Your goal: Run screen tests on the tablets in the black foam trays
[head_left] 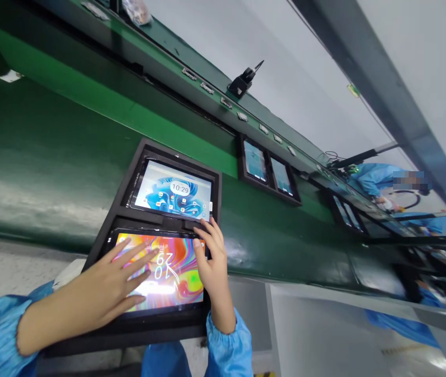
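Right in front of me is a black foam tray (129,215) with two compartments, each holding a lit tablet. The near tablet (186,262) shows a colourful swirl and an upside-down clock. My left hand (105,285) lies over its left part with the fingers spread; whether it presses the glass I cannot tell. At the near tablet's right edge is my right hand (213,256), its thumb and fingers apart. Its fingertips reach the divider by the far tablet (176,191), which shows a blue wallpaper and 10:29. Neither hand grasps anything.
Another black tray (270,167) with two lit tablets stands farther along the green bench (254,220), and a third tray (344,212) lies beyond. A black device (242,82) sits on the back ledge. People in blue work at the far right.
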Motion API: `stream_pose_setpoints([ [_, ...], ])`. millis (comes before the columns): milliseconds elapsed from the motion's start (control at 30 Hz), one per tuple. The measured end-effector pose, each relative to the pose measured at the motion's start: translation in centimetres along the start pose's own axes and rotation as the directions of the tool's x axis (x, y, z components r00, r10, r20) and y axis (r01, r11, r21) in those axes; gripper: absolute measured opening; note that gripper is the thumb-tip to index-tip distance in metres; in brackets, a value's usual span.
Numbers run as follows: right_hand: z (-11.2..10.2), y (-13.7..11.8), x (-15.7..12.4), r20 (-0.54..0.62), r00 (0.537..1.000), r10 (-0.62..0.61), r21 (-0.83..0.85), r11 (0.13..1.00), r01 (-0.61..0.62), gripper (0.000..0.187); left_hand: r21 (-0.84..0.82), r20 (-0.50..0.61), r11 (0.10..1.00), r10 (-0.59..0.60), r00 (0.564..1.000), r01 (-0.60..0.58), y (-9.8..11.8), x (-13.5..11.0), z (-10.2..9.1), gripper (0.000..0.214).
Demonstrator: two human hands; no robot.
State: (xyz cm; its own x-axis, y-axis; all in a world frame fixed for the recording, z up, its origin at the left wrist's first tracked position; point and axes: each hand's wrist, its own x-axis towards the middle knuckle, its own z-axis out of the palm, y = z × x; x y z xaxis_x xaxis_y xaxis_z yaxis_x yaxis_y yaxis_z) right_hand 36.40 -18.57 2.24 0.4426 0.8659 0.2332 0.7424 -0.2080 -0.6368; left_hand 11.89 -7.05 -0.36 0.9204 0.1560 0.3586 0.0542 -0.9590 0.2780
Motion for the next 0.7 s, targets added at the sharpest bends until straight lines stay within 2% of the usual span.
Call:
stream_pose_setpoints([
  [100,0.1,-0.7,-0.1,0.080,0.994,-0.069,-0.054,0.996,0.074,0.029,0.026,0.006,0.998,-0.060,0.998,0.060,-1.4,0.6,0.0,0.030],
  [200,0.4,-1.1,-0.4,0.264,0.954,-0.141,-0.138,0.973,0.182,0.033,0.050,0.043,0.999,-0.019,0.999,0.016,-2.2,0.3,-0.1,0.032],
  [333,0.0,-1.6,-1.6,0.433,0.894,-0.112,-0.219,0.949,0.225,0.036,0.045,0.036,0.999,-0.016,0.999,0.015,-2.6,-0.8,-0.3,0.035],
  [400,-0.7,-2.0,-2.6,0.510,0.852,-0.121,-0.192,0.949,0.250,0.031,0.028,0.042,0.999,-0.024,0.999,0.023,-2.7,-1.3,-0.6,0.035],
  [533,-2.4,-3.0,-4.8,0.675,0.717,-0.175,-0.055,0.957,0.286,0.019,0.001,0.039,1.000,-0.014,0.999,0.014,-3.2,-2.0,-1.5,0.045],
  [567,-2.6,-3.1,-5.3,0.686,0.704,-0.181,-0.032,0.960,0.278,0.018,-0.004,0.036,0.999,-0.032,0.999,0.032,-3.3,-2.1,-1.8,0.047],
  [633,-2.8,-3.0,-5.9,0.654,0.734,-0.180,-0.016,0.968,0.252,0.020,-0.030,0.017,0.997,-0.077,0.997,0.077,-3.5,-2.5,-2.2,0.049],
  [700,-2.6,-2.7,-5.9,0.572,0.804,-0.164,-0.031,0.975,0.220,0.027,-0.066,-0.006,0.992,-0.108,0.994,0.108,-3.7,-2.7,-2.4,0.049],
])
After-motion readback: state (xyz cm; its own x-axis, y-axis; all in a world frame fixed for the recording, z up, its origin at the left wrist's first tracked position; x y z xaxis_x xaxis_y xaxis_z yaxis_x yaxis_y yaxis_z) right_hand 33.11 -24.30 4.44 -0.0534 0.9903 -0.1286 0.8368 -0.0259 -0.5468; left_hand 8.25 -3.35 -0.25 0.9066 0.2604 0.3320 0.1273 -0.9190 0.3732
